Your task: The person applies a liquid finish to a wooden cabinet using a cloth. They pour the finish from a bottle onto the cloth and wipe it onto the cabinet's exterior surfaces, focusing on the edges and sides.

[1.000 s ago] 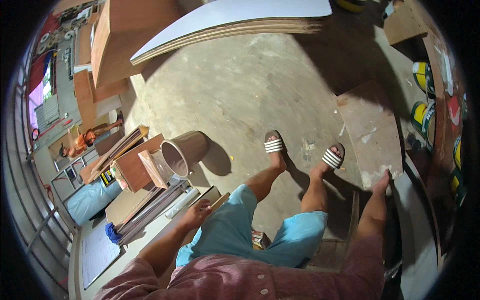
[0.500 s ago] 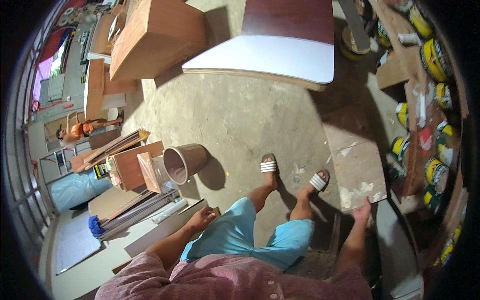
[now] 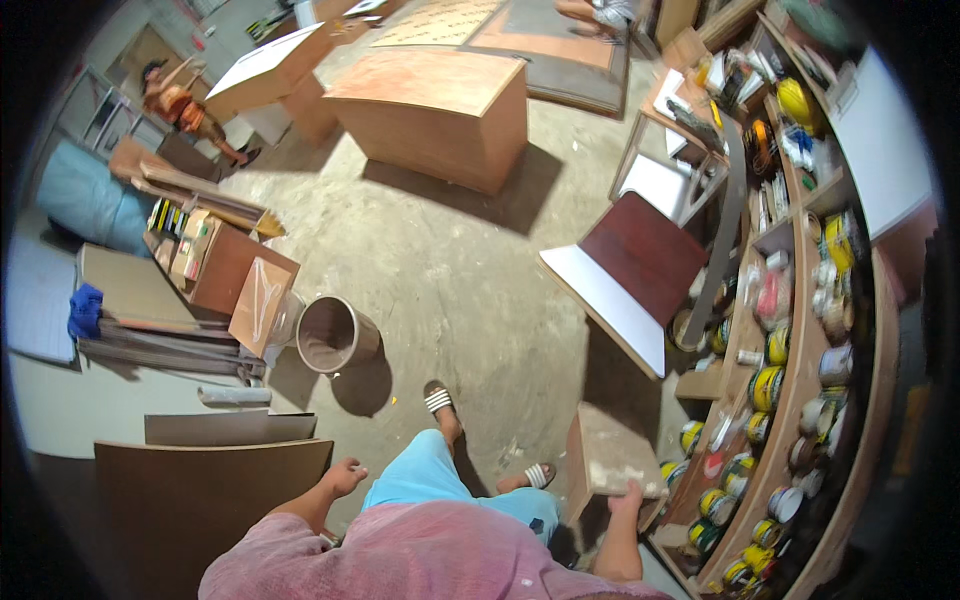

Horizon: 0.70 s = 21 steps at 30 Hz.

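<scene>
My left hand [image 3: 342,478] is held loosely with fingers parted and nothing visible in it, beside a curved brown board [image 3: 200,505] at lower left. My right hand [image 3: 625,500], blurred, touches the near edge of a paint-spattered wooden block or box [image 3: 605,440] at lower right; whether its fingers grip it I cannot make out. My feet in striped slides [image 3: 440,402] stand on concrete. Left of centre sits a brown bucket [image 3: 360,335], and farther right a panel with maroon and white faces [image 3: 640,255].
Right, long shelves hold paint cans [image 3: 765,390]. Ahead stands a large plywood box [image 3: 430,120]. Left are stacked boards and strips [image 3: 160,340] and a blue wrapped roll [image 3: 90,195]. A person in orange [image 3: 180,105] stands upper left; another person's legs [image 3: 590,15] show at the top.
My view has tilted up, showing more of the shelves and room. My left hand has come away from the board edge it was on; my right hand remains at the wooden piece.
</scene>
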{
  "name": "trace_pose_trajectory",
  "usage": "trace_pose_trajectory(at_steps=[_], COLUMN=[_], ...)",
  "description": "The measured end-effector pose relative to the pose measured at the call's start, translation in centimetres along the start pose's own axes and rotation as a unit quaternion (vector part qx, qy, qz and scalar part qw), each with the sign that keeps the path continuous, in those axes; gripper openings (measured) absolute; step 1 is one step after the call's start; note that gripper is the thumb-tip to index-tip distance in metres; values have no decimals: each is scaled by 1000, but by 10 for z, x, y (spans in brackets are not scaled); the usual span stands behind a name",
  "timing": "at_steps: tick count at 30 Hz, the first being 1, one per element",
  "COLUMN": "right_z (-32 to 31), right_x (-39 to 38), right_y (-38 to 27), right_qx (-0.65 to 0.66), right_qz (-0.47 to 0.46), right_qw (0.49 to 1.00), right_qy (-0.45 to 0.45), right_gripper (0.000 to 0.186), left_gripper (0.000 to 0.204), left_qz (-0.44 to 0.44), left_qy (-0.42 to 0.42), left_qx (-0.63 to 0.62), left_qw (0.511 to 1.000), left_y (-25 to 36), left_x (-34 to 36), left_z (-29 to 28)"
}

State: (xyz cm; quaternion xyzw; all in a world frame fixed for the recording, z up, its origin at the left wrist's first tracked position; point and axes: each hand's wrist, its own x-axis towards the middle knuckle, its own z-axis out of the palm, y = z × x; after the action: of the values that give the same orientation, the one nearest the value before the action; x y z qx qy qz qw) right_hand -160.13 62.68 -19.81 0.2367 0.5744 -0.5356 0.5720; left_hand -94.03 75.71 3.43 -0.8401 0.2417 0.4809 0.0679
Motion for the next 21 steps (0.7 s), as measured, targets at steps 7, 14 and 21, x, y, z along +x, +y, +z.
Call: trace_pose_trajectory(at_steps=[7,14,21], right_z=[83,234,388], right_x=[-114,-167,-145], right_y=[23,81,167], right_qx=[-150,-288,-360], right_qz=[-21,-22,-17], right_qw=[988,957,932], right_qy=[22,18,-22], right_gripper=[59,51,44], left_gripper=[70,60,59], left_qz=[-21,99,62], left_qy=[-30,153,188], left_qx=[9,-202,-207], left_qw=[999,962,958], left_y=[-88,-70,9], left_x=[96,254,288], left_z=[-67,-225,-369])
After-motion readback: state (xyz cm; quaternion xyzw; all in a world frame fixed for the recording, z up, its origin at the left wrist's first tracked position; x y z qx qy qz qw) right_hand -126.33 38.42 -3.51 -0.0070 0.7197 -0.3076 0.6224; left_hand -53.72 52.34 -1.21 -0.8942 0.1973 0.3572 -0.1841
